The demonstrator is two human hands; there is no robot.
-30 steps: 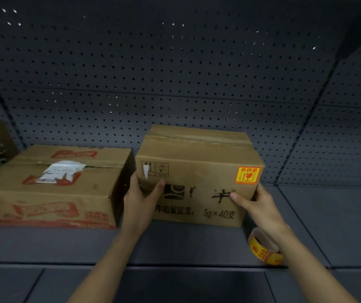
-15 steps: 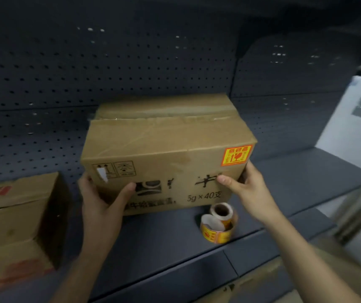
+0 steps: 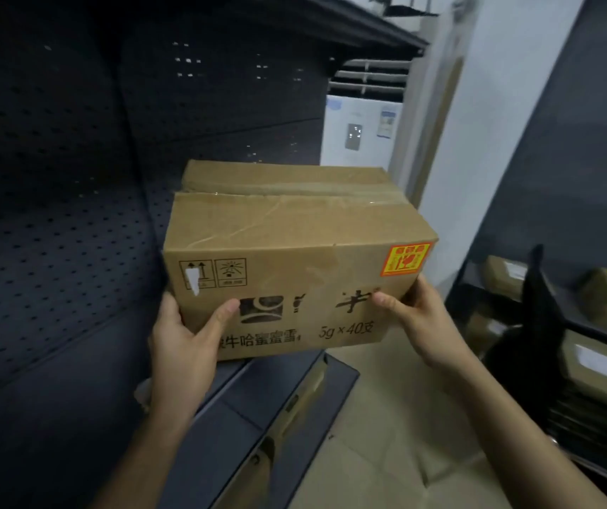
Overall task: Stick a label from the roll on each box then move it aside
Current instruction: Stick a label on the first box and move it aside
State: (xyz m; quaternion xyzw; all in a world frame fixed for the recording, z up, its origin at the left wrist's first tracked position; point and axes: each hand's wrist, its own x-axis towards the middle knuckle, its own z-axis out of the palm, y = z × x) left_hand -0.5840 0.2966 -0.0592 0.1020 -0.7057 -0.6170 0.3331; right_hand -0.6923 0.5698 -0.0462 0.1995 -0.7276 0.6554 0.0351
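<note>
Box [image 3: 287, 229] of brown cardboard fills mid frame, held up between both hands, top flaps taped shut. The left hand [image 3: 180, 347] grips its lower left corner: thumb flat across the printed front, the other fingers wrapped out of sight behind the side. The right hand [image 3: 426, 325] grips the lower right corner the same way, thumb on the front and fingers hidden behind. An orange and yellow label [image 3: 404, 259] is stuck at the upper right of the front face, just under the top edge. The roll is out of view. Left of the box stands a dark shelf [image 3: 74, 416] backed by pegboard [image 3: 55, 233]; the box's left part is above the shelf's end, its right part above pale floor [image 3: 386, 435]. At the right edge of the frame, taped parcels [image 3: 606, 365] lie on another rack. A white unit [image 3: 360, 134] stands at upper centre.
</note>
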